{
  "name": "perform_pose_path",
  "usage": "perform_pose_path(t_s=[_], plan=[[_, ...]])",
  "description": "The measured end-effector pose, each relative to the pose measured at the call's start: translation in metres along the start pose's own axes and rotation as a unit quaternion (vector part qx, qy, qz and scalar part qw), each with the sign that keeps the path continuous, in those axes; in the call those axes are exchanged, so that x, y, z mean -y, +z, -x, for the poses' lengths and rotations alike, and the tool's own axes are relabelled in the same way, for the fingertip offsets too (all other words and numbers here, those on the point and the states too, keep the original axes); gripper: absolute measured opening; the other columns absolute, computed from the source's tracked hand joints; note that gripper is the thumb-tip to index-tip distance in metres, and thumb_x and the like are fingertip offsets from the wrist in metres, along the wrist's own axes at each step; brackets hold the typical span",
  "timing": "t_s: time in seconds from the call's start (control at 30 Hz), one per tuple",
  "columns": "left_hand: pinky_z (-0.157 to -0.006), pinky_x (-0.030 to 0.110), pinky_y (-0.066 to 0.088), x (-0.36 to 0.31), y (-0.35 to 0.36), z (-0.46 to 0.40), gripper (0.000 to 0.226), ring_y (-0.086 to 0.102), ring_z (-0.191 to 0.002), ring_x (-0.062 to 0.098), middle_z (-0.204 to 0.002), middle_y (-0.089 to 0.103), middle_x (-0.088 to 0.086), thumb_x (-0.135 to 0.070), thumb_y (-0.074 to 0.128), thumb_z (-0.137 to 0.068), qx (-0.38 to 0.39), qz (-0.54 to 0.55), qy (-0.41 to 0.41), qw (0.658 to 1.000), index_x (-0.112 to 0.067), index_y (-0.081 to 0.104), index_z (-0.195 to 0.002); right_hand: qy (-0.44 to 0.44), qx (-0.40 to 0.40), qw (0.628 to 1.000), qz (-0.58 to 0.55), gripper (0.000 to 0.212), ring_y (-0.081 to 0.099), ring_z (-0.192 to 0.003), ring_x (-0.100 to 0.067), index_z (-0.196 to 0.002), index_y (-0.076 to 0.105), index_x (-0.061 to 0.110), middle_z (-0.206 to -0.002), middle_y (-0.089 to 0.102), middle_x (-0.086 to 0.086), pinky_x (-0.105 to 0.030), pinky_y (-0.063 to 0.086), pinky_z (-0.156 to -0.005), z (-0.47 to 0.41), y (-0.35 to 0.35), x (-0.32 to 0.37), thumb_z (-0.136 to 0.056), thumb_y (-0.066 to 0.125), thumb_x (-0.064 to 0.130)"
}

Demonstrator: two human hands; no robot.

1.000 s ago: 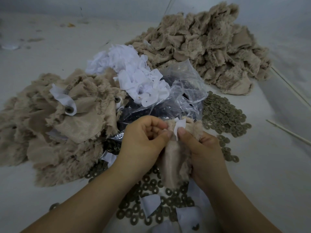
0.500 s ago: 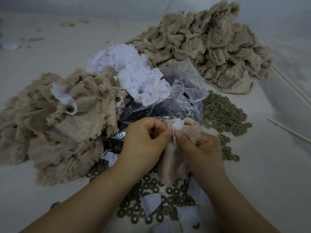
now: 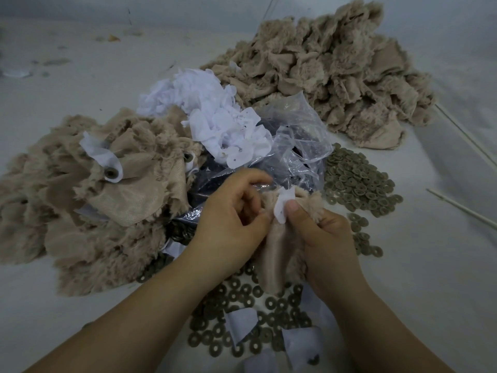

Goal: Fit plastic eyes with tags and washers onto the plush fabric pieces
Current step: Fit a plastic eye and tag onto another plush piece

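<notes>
A beige plush fabric piece (image 3: 274,251) hangs between both hands at the middle. My right hand (image 3: 320,232) grips its furry right edge, and its thumb presses a small white tag (image 3: 282,205) against the top of the piece. My left hand (image 3: 231,216) has its fingers curled and its thumb tip touches the fabric beside the tag. Whether an eye or a washer sits under the tag is hidden.
Fitted plush pieces (image 3: 88,197) are heaped at the left, unfitted ones (image 3: 330,71) at the back right. White tags (image 3: 215,122) and a clear bag (image 3: 293,149) of dark eyes lie between. Washers lie at the right (image 3: 357,184) and in front (image 3: 242,329). Thin sticks (image 3: 462,208) lie at the far right.
Both hands and the held piece have stayed in place. My right thumb has slid a little on the tag, which now stands higher above it.
</notes>
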State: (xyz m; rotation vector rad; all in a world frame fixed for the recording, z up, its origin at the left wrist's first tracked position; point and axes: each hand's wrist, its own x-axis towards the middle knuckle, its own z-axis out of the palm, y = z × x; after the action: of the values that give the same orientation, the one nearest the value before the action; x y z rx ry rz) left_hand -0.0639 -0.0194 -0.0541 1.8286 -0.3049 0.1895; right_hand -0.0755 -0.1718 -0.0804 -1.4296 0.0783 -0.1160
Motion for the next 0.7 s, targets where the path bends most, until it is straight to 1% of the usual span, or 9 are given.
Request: perform_pose_path(t_s=[0.07, 0.1, 0.17, 0.2, 0.37, 0.47, 0.53, 0.63, 0.7], plan=[[-0.067, 0.019, 0.049, -0.0020, -0.0015, -0.0026, 0.040, 0.055, -0.069, 0.008, -0.079, 0.058, 0.002, 0.005, 0.072, -0.082, 0.030, -0.093, 0.097, 0.990, -0.017, 0.071, -0.115, -0.005, 0.004, 1.000, 0.005, 0.067, 0.052, -0.075, -0.065, -0.088, 0.050, -0.028, -0.085, 0.051, -0.052, -0.068, 0.047, -0.068, -0.0005, -0.0001, 0.0007, -0.085, 0.066, 0.037], [-0.070, 0.016, 0.048, -0.0026, -0.0015, -0.0037, 0.037, 0.056, -0.073, 0.007, -0.082, 0.060, 0.000, 0.004, 0.074, -0.081, 0.034, -0.114, 0.123, 0.985, -0.015, 0.073, -0.112, -0.010, 0.005, 1.000, 0.010, 0.066, 0.053, -0.064, -0.057, -0.083, 0.050, -0.027, -0.078, 0.051, -0.050, -0.061, 0.046, -0.063, -0.0006, -0.0002, 0.0001, -0.086, 0.066, 0.037], [-0.074, 0.016, 0.050, -0.0021, -0.0013, -0.0049, 0.026, 0.061, -0.079, 0.006, -0.085, 0.066, -0.003, 0.000, 0.075, -0.082, 0.014, -0.112, 0.131, 0.985, -0.015, 0.077, -0.103, -0.017, 0.002, 1.000, 0.022, 0.064, 0.046, -0.057, -0.032, -0.073, 0.050, -0.022, -0.065, 0.048, -0.043, -0.047, 0.039, -0.057, -0.0006, 0.0008, -0.0002, -0.084, 0.067, 0.038], [-0.075, 0.019, 0.051, -0.0012, -0.0009, -0.0055, 0.021, 0.064, -0.080, 0.006, -0.085, 0.068, -0.004, -0.002, 0.074, -0.083, -0.006, -0.100, 0.118, 0.988, -0.015, 0.078, -0.099, -0.020, 0.005, 0.999, 0.025, 0.063, 0.046, -0.059, -0.029, -0.073, 0.051, -0.020, -0.065, 0.049, -0.042, -0.047, 0.039, -0.055, -0.0003, 0.0015, 0.0005, -0.083, 0.068, 0.040], [-0.069, 0.026, 0.057, 0.0052, 0.0019, -0.0086, 0.026, 0.070, -0.071, 0.010, -0.079, 0.075, -0.005, -0.003, 0.073, -0.084, -0.075, 0.033, -0.028, 0.996, -0.029, 0.076, -0.081, -0.041, 0.013, 0.997, 0.061, 0.048, 0.063, -0.076, -0.052, -0.086, 0.070, -0.009, -0.083, 0.067, -0.034, -0.065, 0.053, -0.070, -0.0019, 0.0007, 0.0002, -0.080, 0.073, 0.039], [-0.069, 0.033, 0.060, 0.0061, -0.0001, -0.0088, 0.019, 0.072, -0.073, 0.022, -0.079, 0.076, 0.001, -0.007, 0.076, -0.080, -0.061, 0.091, -0.067, 0.992, -0.025, 0.078, -0.081, -0.041, 0.017, 0.996, 0.078, 0.022, 0.064, -0.084, -0.052, -0.086, 0.075, 0.003, -0.084, 0.073, -0.024, -0.066, 0.053, -0.073, -0.0033, -0.0029, -0.0026, -0.083, 0.076, 0.025], [-0.070, 0.037, 0.061, 0.0057, -0.0020, -0.0087, 0.022, 0.071, -0.073, 0.029, -0.077, 0.075, 0.005, -0.004, 0.078, -0.075, -0.042, 0.101, -0.085, 0.990, -0.024, 0.078, -0.083, -0.043, 0.016, 0.996, 0.082, 0.016, 0.065, -0.083, -0.052, -0.085, 0.075, 0.004, -0.083, 0.073, -0.023, -0.065, 0.054, -0.072, -0.0025, -0.0032, -0.0035, -0.084, 0.076, 0.021], [-0.069, 0.031, 0.060, 0.0049, -0.0026, -0.0094, 0.025, 0.070, -0.070, 0.023, -0.075, 0.074, 0.007, 0.006, 0.079, -0.075, -0.039, 0.115, -0.091, 0.988, -0.019, 0.078, -0.081, -0.031, 0.018, 0.998, 0.055, 0.033, 0.067, -0.072, -0.042, -0.082, 0.074, 0.003, -0.078, 0.069, -0.026, -0.054, 0.058, -0.069, -0.0015, -0.0018, -0.0033, -0.083, 0.078, 0.036], [-0.066, 0.024, 0.058, 0.0042, -0.0021, -0.0102, 0.022, 0.068, -0.067, 0.017, -0.072, 0.073, 0.006, 0.007, 0.079, -0.073, -0.050, 0.148, -0.103, 0.982, -0.015, 0.077, -0.077, 0.010, 0.015, 1.000, 0.002, 0.059, 0.055, -0.068, -0.033, -0.085, 0.063, -0.009, -0.081, 0.056, -0.041, -0.048, 0.048, -0.067, -0.0016, -0.0005, -0.0028, -0.079, 0.073, 0.049]])
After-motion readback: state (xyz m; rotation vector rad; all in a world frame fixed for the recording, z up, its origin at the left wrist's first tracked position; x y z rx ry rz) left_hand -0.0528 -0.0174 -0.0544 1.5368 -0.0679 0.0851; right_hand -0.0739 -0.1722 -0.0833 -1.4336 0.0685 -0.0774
